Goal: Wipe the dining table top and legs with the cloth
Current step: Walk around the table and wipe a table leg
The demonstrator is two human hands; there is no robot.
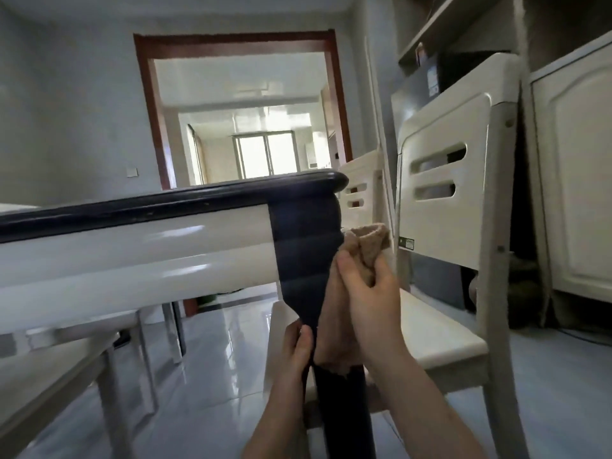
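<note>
I look from low down at the dining table [132,246], which has a black rim and a cream apron. Its dark corner leg [304,260] runs from the rim down to the bottom of the view. A tan cloth [362,246] is wrapped against the right side of this leg. My right hand [367,299] grips the cloth and presses it on the leg, with a bunch of cloth sticking up above the fingers. My left hand [299,346] grips the leg from the left side, just below the right hand.
A cream chair [443,207] stands right beside the leg, and a second one [359,190] is behind it. Another chair seat [49,369] sits under the table at the left. White cabinets [576,167] line the right wall. The glossy tile floor [212,376] leads to a doorway.
</note>
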